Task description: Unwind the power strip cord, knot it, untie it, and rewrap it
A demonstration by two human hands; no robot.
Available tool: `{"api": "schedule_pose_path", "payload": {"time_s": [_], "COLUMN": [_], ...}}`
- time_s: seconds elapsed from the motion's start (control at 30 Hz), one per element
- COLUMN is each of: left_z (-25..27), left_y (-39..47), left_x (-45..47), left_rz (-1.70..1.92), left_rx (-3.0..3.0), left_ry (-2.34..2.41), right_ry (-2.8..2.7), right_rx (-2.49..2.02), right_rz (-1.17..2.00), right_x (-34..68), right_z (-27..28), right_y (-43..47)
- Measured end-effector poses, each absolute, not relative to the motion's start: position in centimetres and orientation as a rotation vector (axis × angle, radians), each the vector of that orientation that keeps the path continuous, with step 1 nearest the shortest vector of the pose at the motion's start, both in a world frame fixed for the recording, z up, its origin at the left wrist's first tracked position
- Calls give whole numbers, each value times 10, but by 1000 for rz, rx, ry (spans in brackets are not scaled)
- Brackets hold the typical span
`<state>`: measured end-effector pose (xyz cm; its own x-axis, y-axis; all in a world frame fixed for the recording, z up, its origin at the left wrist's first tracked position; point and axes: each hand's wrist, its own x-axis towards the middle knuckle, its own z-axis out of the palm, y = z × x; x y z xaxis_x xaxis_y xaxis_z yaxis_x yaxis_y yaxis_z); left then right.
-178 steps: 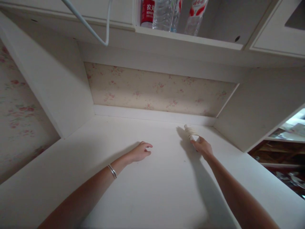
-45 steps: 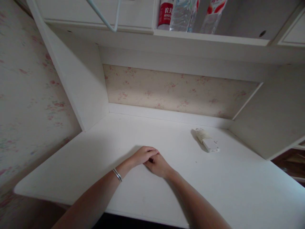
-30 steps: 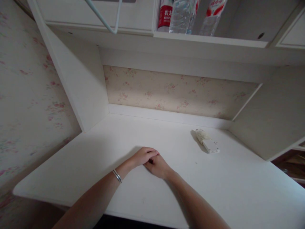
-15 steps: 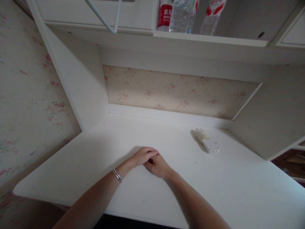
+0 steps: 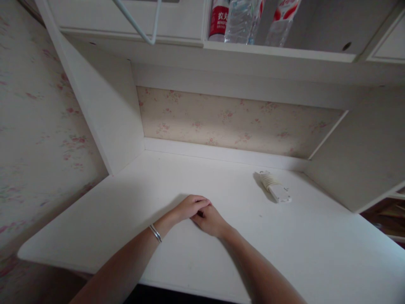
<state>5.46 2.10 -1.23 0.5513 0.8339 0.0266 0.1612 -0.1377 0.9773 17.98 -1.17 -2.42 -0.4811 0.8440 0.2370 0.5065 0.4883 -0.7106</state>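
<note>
On the white desktop, my left hand [image 5: 190, 207] and my right hand [image 5: 209, 219] are clasped together. The fingers of my left hand lie across those of my right, which curl beneath and are partly hidden. No object shows between them. A silver bangle [image 5: 155, 233] circles my left wrist. Off to the right, apart from both hands, lies a white power strip [image 5: 280, 193] with its pale cord [image 5: 268, 179] wound around one end.
The white desk [image 5: 177, 169] has a side panel [image 5: 104, 105] at left and another at right. Overhead, a shelf [image 5: 278, 51] holds a red-labelled bottle [image 5: 218, 21] and clear plastic bottles [image 5: 238, 23]. A pale blue wire bar [image 5: 136, 25] hangs at upper left.
</note>
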Motion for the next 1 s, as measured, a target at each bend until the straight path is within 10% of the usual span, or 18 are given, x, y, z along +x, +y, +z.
{"api": "schedule_pose_path", "payload": {"time_s": [1.0], "left_z": [-15], "left_y": [22], "left_x": [55], "left_rz": [739], "left_rx": [1617], "left_ry": [857], "right_ry": [-2167], "right_rx": [-1132], "right_rz": [727], "right_x": [180], "right_z": [-27], "right_y": [-11]}}
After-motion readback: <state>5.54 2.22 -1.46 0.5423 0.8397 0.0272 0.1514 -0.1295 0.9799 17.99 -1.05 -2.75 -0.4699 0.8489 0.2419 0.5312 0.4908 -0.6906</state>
